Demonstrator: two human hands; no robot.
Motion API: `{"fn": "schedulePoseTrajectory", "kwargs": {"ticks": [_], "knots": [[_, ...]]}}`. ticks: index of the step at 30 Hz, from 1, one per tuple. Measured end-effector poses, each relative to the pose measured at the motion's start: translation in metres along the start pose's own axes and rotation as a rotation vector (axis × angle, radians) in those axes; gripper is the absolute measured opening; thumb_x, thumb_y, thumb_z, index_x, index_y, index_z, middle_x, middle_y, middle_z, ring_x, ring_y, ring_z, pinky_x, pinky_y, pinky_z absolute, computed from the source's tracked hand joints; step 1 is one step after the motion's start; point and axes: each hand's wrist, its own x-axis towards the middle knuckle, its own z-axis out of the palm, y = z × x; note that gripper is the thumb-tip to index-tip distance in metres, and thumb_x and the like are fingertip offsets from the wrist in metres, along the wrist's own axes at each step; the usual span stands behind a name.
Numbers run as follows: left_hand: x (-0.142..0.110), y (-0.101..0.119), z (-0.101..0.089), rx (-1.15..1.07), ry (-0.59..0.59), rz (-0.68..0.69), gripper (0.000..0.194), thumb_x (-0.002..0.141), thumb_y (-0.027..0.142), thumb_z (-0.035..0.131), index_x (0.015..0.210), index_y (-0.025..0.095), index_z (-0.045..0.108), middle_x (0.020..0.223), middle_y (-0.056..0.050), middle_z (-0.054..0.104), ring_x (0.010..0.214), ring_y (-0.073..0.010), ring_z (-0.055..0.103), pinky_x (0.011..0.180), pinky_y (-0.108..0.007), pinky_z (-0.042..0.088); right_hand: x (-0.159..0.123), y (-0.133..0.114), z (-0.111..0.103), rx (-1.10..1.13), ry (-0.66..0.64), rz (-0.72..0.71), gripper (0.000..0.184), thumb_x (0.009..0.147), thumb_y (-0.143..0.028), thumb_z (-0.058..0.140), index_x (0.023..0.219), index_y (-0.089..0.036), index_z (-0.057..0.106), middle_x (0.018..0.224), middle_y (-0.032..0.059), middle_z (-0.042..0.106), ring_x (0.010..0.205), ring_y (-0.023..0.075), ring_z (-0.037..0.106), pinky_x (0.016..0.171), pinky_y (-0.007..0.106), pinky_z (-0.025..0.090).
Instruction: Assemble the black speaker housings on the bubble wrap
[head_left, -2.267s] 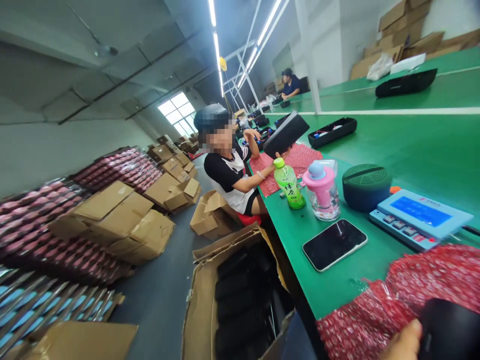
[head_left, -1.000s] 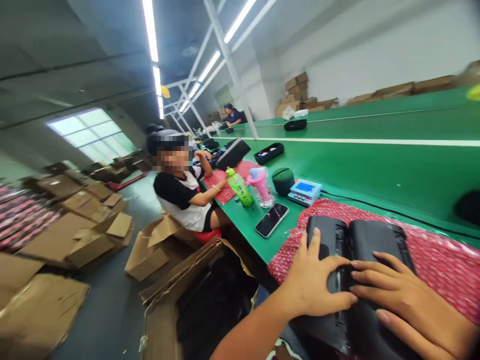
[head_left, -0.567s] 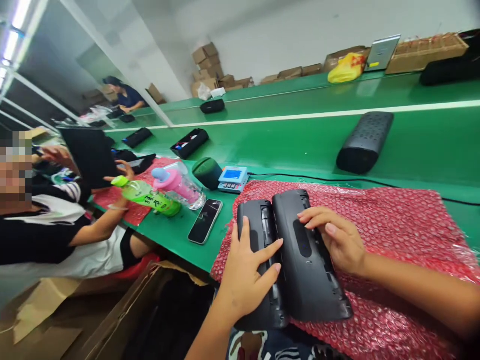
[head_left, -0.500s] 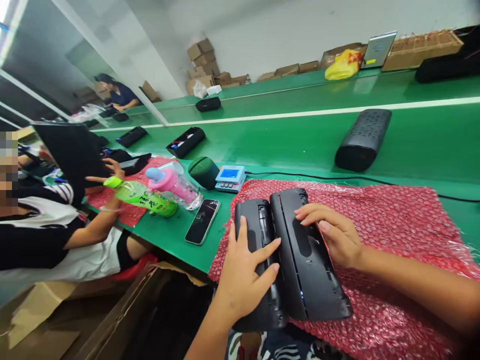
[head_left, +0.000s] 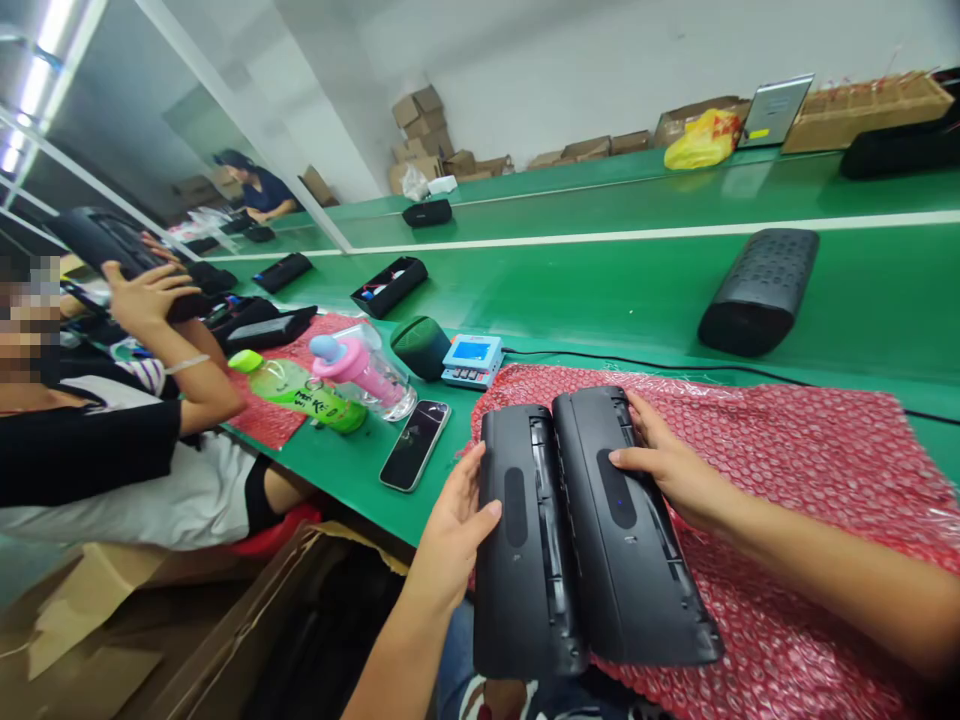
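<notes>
Two long black speaker housings lie side by side, nearly parallel, at the near edge of the red bubble wrap (head_left: 795,470). My left hand (head_left: 454,535) grips the left speaker housing (head_left: 517,590) by its outer edge, thumb on top and fingers along the side. Around the far outer edge of the right speaker housing (head_left: 637,590) my right hand (head_left: 671,465) is closed, its thumb on the dark oval panel. A small blue light shows in that panel. Slots and clips line the housings' long edges. The fingertips under both housings are hidden.
A phone (head_left: 415,445), a green-capped bottle (head_left: 300,390), a pink cup (head_left: 367,375), a green round speaker (head_left: 418,347) and a blue meter (head_left: 472,360) with a black cable stand to the left. A grey speaker (head_left: 761,290) lies farther back. A co-worker (head_left: 135,420) sits at left.
My left hand has gone from spread across the left housing to gripping its outer edge. My right hand now wraps the right housing's edge. The co-worker has raised a black object.
</notes>
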Motion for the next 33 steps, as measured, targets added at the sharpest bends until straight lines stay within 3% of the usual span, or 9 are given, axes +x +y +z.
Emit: {"fn": "schedulePoseTrajectory", "kwargs": {"ticks": [4,6,9,15,19,22,25,30,33], "knots": [[0.018,0.005,-0.004,-0.104,0.022,-0.115,0.092,0.053,0.014,0.070,0.139,0.017,0.035,0.140,-0.010,0.044,0.127,-0.0266,0.043,0.099,-0.030,0.044,-0.004,-0.004,0.001,0.046,-0.018,0.078,0.114,0.058,-0.036,0.069,0.152,-0.028,0.006,0.150,0.0041,0.024,0.119,0.0282,0.049,0.086,0.036,0.054],[0.026,0.005,-0.003,-0.166,0.014,-0.153,0.098,0.045,0.009,0.065,0.139,0.016,0.036,0.131,-0.009,0.051,0.119,-0.0264,0.049,0.087,-0.027,0.048,-0.006,-0.002,0.002,0.088,0.008,0.093,0.112,0.059,-0.034,0.068,0.153,-0.031,0.006,0.149,0.0025,0.027,0.110,0.0276,0.055,0.069,0.031,0.058],[0.032,0.004,0.002,-0.232,-0.049,-0.178,0.097,0.046,0.009,0.062,0.139,0.018,0.037,0.118,-0.009,0.057,0.099,-0.0256,0.059,0.073,-0.029,0.053,-0.010,0.002,0.005,0.169,0.001,0.102,0.111,0.061,-0.029,0.070,0.151,-0.038,0.006,0.145,0.0023,0.034,0.094,0.0257,0.062,0.057,0.029,0.057],[0.030,0.004,0.012,-0.242,0.009,-0.217,0.100,0.054,0.011,0.070,0.144,0.026,0.029,0.120,-0.007,0.058,0.089,-0.0229,0.063,0.074,-0.033,0.056,-0.010,-0.001,0.009,0.251,0.024,0.057,0.112,0.054,-0.021,0.073,0.149,-0.037,0.016,0.143,0.0059,0.036,0.089,0.0253,0.062,0.056,0.029,0.058],[0.031,0.006,0.013,-0.208,-0.004,-0.223,0.098,0.058,0.012,0.072,0.144,0.028,0.028,0.121,-0.007,0.058,0.089,-0.0230,0.064,0.072,-0.033,0.056,-0.006,-0.004,0.006,0.243,0.031,0.133,0.116,0.047,-0.020,0.072,0.148,-0.036,0.017,0.132,0.0089,0.046,0.080,0.0258,0.063,0.053,0.030,0.056],[0.031,0.006,0.013,-0.189,-0.018,-0.207,0.097,0.060,0.015,0.070,0.145,0.028,0.026,0.120,-0.007,0.059,0.089,-0.0240,0.064,0.070,-0.033,0.056,-0.004,-0.005,0.005,0.238,0.012,0.194,0.113,0.050,-0.021,0.069,0.148,-0.040,0.014,0.119,0.0079,0.056,0.066,0.0253,0.063,0.048,0.031,0.054],[0.029,0.007,0.014,-0.214,-0.008,-0.217,0.103,0.057,0.014,0.070,0.147,0.028,0.022,0.116,-0.007,0.061,0.082,-0.0230,0.065,0.071,-0.033,0.055,-0.005,-0.002,0.007,0.253,0.006,0.198,0.108,0.056,-0.024,0.068,0.147,-0.045,0.013,0.123,0.0062,0.055,0.062,0.0265,0.064,0.047,0.036,0.053],[0.030,0.003,0.013,-0.279,-0.008,-0.225,0.112,0.050,0.011,0.070,0.148,0.023,0.017,0.115,-0.009,0.062,0.087,-0.0244,0.064,0.075,-0.033,0.053,0.004,0.027,0.000,0.222,0.056,0.194,0.095,0.064,-0.037,0.069,0.145,-0.050,0.020,0.139,0.0025,0.043,0.084,0.0327,0.065,0.056,0.040,0.056],[0.031,-0.001,0.012,-0.307,-0.009,-0.219,0.116,0.047,0.010,0.070,0.149,0.022,0.015,0.114,-0.010,0.062,0.089,-0.0259,0.063,0.076,-0.035,0.052,0.019,0.059,-0.017,0.035,0.072,0.012,0.080,0.077,-0.044,0.063,0.146,-0.046,0.022,0.139,0.0033,0.044,0.104,0.0286,0.060,0.065,0.035,0.056]]}}
